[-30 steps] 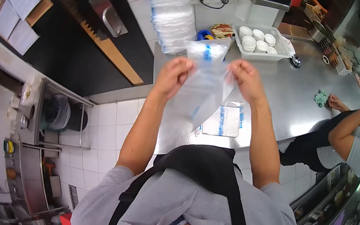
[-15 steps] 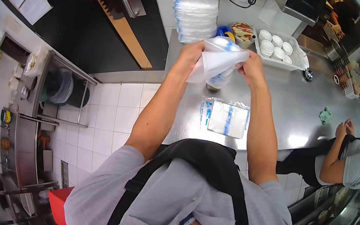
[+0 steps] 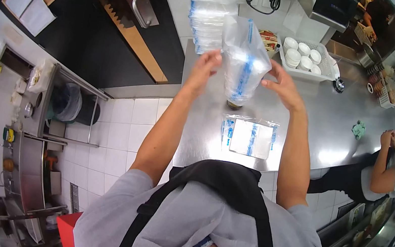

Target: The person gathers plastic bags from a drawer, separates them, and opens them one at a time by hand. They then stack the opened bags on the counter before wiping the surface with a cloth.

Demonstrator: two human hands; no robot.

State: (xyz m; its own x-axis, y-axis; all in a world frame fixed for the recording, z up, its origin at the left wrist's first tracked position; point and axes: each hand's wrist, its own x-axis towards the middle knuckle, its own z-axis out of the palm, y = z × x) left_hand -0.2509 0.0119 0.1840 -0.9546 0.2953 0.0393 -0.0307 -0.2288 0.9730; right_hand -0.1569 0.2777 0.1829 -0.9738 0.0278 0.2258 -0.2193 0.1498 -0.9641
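Observation:
In the middle, between my hands, stands a tall stack of clear plastic bags (image 3: 243, 76) with blue print. The top bag flares upward, and a dark round base (image 3: 234, 105) shows beneath the stack. My left hand (image 3: 202, 72) is just left of the bags, slightly blurred, fingers apart with nothing in them. On the other side my right hand (image 3: 282, 86) has thumb and fingers spread, its fingertips right at the edge of the top bag. A flat pack of blue-printed bags (image 3: 251, 139) lies on the steel counter (image 3: 310, 120) nearer my body.
A taller pile of bags (image 3: 207, 20) stands by the wall. White cups (image 3: 293, 56) fill a plastic basket (image 3: 320, 74) at the back, with a bell (image 3: 338, 85) beside it. A green cloth (image 3: 358, 129) lies to the right, near another person (image 3: 387, 167).
Both hands have let go of the white, folded bag edge and moved apart and slightly down. The top bag now stands upright and open above the stack.

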